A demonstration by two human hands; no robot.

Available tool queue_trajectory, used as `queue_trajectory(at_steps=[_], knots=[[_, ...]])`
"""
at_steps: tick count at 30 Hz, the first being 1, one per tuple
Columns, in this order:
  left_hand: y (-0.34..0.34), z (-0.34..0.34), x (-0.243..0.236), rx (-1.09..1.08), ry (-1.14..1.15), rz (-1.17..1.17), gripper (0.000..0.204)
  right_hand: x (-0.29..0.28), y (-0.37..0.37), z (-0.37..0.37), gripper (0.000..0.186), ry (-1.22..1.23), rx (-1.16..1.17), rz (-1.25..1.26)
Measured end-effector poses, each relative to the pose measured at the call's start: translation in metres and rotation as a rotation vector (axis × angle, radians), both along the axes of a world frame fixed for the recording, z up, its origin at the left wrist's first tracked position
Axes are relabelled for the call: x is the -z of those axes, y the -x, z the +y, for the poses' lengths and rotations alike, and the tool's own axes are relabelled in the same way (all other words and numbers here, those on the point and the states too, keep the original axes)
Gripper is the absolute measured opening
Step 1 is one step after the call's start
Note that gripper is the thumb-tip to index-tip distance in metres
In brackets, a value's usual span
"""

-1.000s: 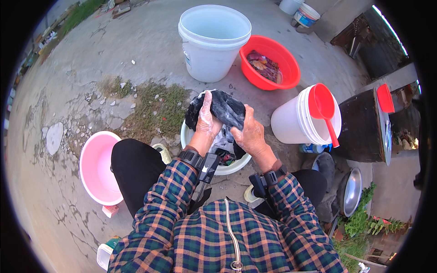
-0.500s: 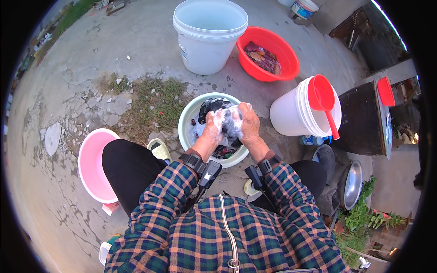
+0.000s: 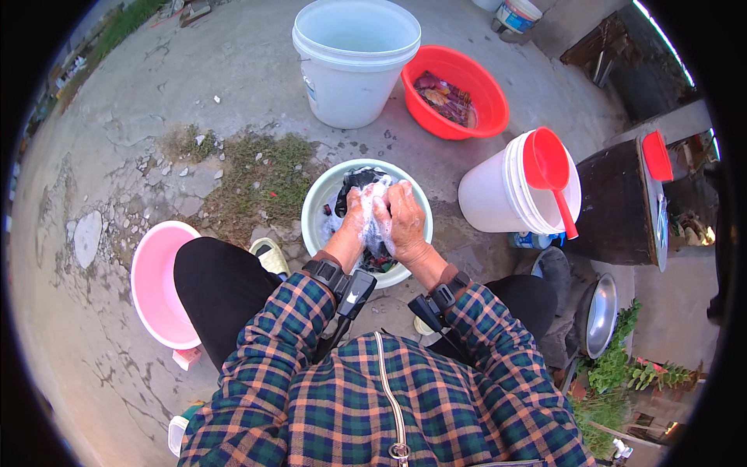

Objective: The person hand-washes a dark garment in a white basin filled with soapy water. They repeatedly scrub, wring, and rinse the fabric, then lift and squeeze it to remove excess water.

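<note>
Between my knees stands a pale green basin (image 3: 313, 210) with dark wet laundry (image 3: 359, 178) and suds in it. Above it I grip a soapy grey cloth (image 3: 377, 233) in both hands, its lower end hanging toward the basin. My left hand (image 3: 352, 227) is closed on the cloth's left side, foam over the fingers. My right hand (image 3: 405, 223) is closed on its right side, knuckles up, close against the left hand. Foam and fingers hide much of the cloth, so its kind cannot be made out.
Beyond the basin are a white bucket (image 3: 350, 86) and a red basin (image 3: 455, 128) holding patterned cloth. At right, a red dipper (image 3: 547, 159) rests on another white bucket (image 3: 490, 191), beside a big dark vat (image 3: 615, 202). A pink basin (image 3: 156, 288) sits left of my knee.
My hands have come together, the right one moving left toward the other. The cloth stretched between them is now bunched and hangs lower.
</note>
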State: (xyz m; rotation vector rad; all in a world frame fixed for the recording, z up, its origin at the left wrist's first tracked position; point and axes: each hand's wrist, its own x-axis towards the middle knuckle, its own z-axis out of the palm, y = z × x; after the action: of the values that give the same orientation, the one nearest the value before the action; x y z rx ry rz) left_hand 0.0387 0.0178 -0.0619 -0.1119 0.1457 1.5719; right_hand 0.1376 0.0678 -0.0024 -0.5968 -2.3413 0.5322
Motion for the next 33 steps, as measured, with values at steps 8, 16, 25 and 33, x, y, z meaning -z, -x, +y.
queue_trajectory(at_steps=[8,16,25,33], knots=[[-0.012,0.003,-0.014,-0.286,0.478,0.658,0.041,0.001,-0.007,0.018,0.039,0.501,0.181,0.042],[-0.003,0.011,-0.009,-0.214,0.445,0.645,0.026,0.007,-0.004,-0.018,0.034,0.06,0.291,-0.007],[-0.01,0.002,0.007,-0.293,0.351,0.552,0.028,-0.003,-0.004,-0.002,0.018,0.248,0.104,-0.166],[-0.014,-0.002,-0.042,-0.11,0.108,0.512,0.063,-0.022,0.003,0.017,0.03,0.391,0.301,-0.045]])
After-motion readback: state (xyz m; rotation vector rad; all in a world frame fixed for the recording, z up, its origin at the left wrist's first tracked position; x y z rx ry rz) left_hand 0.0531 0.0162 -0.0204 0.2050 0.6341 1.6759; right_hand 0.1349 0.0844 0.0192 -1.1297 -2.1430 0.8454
